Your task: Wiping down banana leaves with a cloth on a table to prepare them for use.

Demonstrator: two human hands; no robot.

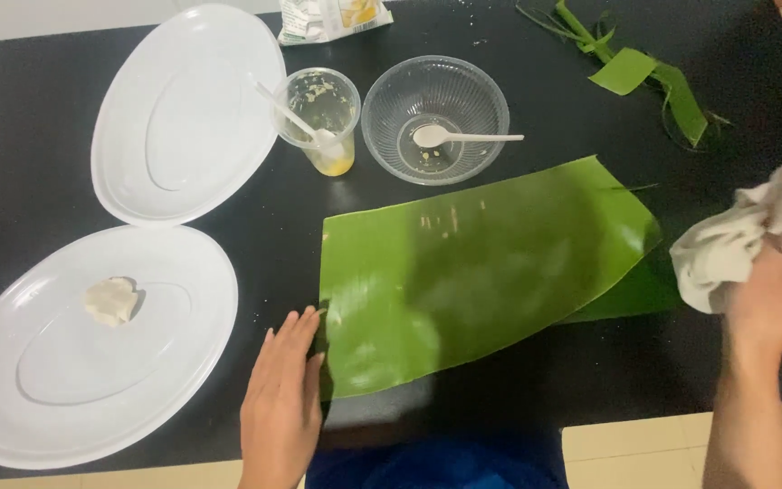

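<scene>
The left hand (281, 398) lies flat, fingers spread, pinning the banana leaf (472, 272) at its seven o'clock edge. The right hand (776, 303), at three o'clock, is clamped on a soft white cloth (735, 244). The leaf looks light, glossy, easily torn, best held at its edges.

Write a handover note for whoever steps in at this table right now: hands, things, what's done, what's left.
Left hand: flat on the black table, fingertips at the banana leaf left edge.
Right hand: gripping a crumpled white cloth, off the leaf's right end.
Leaf lies spread flat, a few specks near its top.
Done: near plate holds one dough lump; bowl and cup look used.
Left: probably wiping the leaf; far plate bare.
</scene>
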